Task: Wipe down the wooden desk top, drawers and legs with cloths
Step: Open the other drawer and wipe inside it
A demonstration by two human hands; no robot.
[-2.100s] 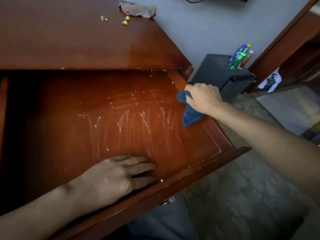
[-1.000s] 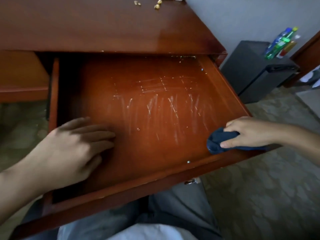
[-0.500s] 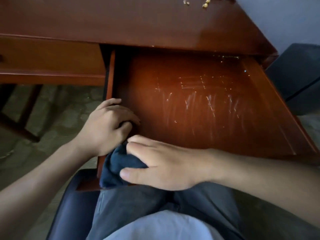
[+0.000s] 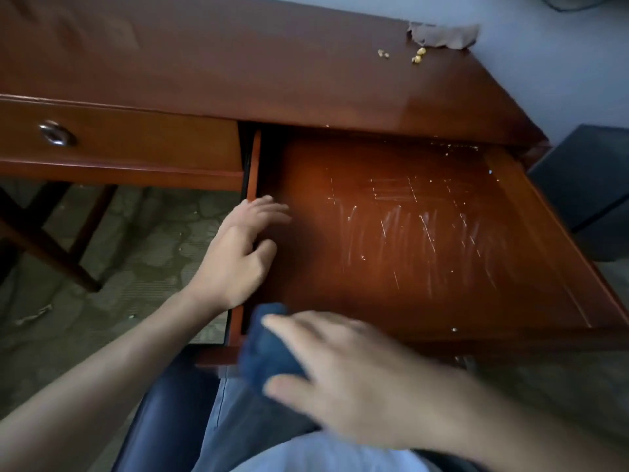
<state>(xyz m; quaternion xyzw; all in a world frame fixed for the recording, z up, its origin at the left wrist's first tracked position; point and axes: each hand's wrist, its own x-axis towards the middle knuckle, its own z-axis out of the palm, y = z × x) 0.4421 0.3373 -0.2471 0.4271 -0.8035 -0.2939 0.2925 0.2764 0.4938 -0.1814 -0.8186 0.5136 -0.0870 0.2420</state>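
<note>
Since half a second earlier, the left hand (image 4: 238, 257) had let go of the blue cloth (image 4: 269, 349) and moved up along the left wall of the open drawer (image 4: 551, 240), while the right hand (image 4: 343, 369) had kept the cloth at the drawer's near-left corner. The right hand's fingers lay fairly straight and a little spread over the cloth, pressing it rather than plainly curling round it; motion blur hid the fingertips. The left hand's fingers were apart and loosely bent, resting on the drawer wall and floor and holding nothing. From the right hand, the unwiped part of the drawer floor lay ahead and to the right, its pale streaks running mostly front to back, so the right hand was the nearer and better placed for the next pass. Crumbs sat along the drawer's back edge. Beyond, the desk top (image 4: 238, 63) carried yellowish crumbs (image 4: 418, 56) and a crumpled brown cloth (image 4: 442, 35) near the wall. A closed drawer with a metal pull (image 4: 56, 132) sat to the left, above patterned floor.
</note>
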